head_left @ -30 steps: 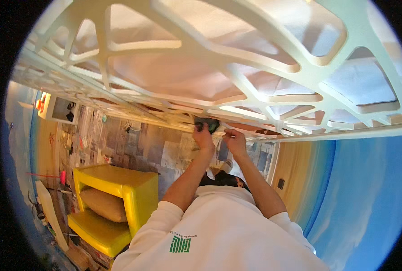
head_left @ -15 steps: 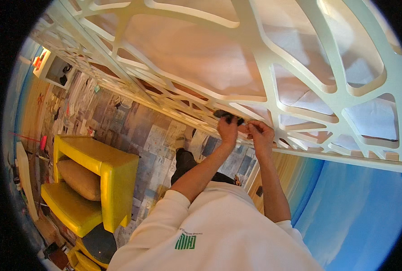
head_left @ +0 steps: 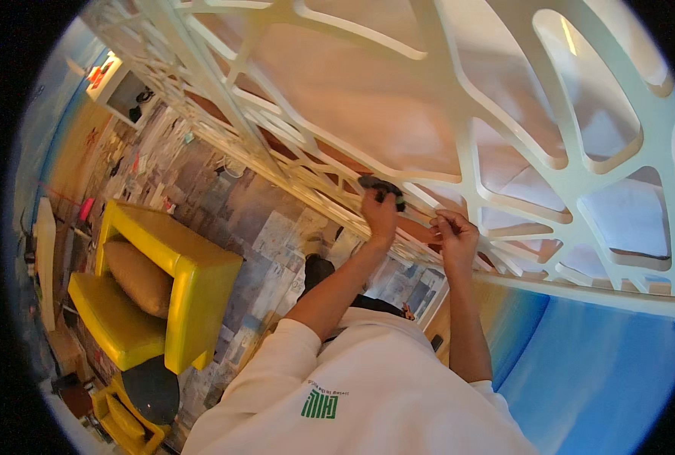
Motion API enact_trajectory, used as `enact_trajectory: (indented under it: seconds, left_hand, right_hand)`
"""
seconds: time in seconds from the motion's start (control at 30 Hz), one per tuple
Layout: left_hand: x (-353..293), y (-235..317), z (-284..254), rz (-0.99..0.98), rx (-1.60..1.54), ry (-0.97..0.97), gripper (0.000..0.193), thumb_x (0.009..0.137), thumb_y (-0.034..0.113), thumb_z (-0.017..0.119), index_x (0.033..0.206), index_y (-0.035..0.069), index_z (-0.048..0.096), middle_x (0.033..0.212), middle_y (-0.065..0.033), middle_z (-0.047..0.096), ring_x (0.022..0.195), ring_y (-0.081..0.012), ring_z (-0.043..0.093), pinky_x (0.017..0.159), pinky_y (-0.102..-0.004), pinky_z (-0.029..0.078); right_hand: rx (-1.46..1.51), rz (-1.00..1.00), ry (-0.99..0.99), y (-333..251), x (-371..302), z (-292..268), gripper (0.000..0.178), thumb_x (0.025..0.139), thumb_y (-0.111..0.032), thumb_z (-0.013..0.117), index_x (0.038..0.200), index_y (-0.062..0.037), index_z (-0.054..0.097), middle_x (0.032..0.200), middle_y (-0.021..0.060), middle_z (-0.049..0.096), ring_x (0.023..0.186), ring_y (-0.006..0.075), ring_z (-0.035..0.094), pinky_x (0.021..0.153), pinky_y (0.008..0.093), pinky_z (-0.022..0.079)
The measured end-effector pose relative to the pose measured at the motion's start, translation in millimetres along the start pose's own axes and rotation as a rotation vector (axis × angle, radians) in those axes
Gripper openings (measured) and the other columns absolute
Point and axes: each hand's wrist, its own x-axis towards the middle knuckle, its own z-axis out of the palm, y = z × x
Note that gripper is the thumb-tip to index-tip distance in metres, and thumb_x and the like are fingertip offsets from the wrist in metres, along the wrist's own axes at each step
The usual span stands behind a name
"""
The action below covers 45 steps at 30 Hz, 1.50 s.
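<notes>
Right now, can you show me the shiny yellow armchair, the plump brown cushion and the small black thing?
Shiny yellow armchair [head_left: 205, 296], head view: its outer side panel.
Plump brown cushion [head_left: 138, 279], head view: middle of its front.
Small black thing [head_left: 385, 186], head view: upper part, above the left hand [head_left: 380, 215].

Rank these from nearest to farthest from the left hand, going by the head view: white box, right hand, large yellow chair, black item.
1. Black item: at the fingers of the left hand.
2. Right hand: just to its right.
3. Large yellow chair: on the floor, lower left.
4. White box: far upper left.
</notes>
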Motion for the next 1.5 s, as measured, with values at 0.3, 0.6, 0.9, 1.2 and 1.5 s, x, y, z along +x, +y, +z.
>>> enact_trajectory:
  seconds: [0.3,0.6,0.9,1.2,1.5]
  left_hand:
    - [-64.9,12.5,24.3,0.03,0.252,-0.232,0.019,0.079,0.012,0.069,0.089,-0.004,0.065,0.082,-0.0171,0.07,0.076,-0.0283,0.067,0.072,-0.0413,0.053]
    - [-80.7,41.3,29.7,0.166,-0.035,-0.381,0.008,0.088,0.002,0.067,0.095,-0.001,0.066,0.079,-0.0071,0.067,0.072,-0.0144,0.059,0.068,-0.0298,0.05]
    - [-28.4,41.6,15.9,0.295,-0.123,-0.082,0.011,0.089,-0.001,0.068,0.095,0.002,0.059,0.083,-0.0043,0.058,0.078,-0.0141,0.056,0.07,-0.0319,0.05]
    - [-11.3,58.8,-20.4,0.245,-0.247,0.058,0.011,0.098,0.004,0.058,0.108,0.003,0.053,0.098,-0.002,0.052,0.089,-0.0117,0.051,0.082,-0.0262,0.045]
    - [-13.6,65.8,-27.5,0.248,0.02,0.171,0.025,0.103,0.012,0.059,0.124,0.0,0.053,0.111,-0.0069,0.059,0.096,-0.0169,0.057,0.087,-0.0297,0.048]
  right_hand:
    - [0.042,-0.14,0.04,-14.3,-4.5,2.5,0.011,0.097,-0.002,0.067,0.106,0.002,0.073,0.089,0.0072,0.074,0.072,0.0104,0.065,0.065,0.0248,0.054]
    - [0.084,-0.26,0.11,-46.7,-13.9,12.7,0.012,0.1,-0.002,0.063,0.108,0.003,0.071,0.088,0.0064,0.073,0.072,0.0104,0.065,0.064,0.025,0.052]
    - [0.144,-0.263,0.213,-46.0,-28.2,-4.4,0.014,0.101,-0.005,0.063,0.111,0.0012,0.07,0.089,0.008,0.073,0.068,0.0111,0.065,0.06,0.0245,0.054]
    - [-0.299,-0.379,0.041,-29.7,-31.3,0.2,0.011,0.097,-0.001,0.064,0.106,0.0025,0.07,0.093,0.0131,0.072,0.079,0.0211,0.07,0.072,0.0333,0.059]
    - [-0.575,-0.984,-0.137,-21.4,17.8,52.5,0.025,0.081,0.006,0.063,0.106,0.003,0.068,0.114,0.0187,0.066,0.107,0.0413,0.065,0.088,0.0499,0.057]
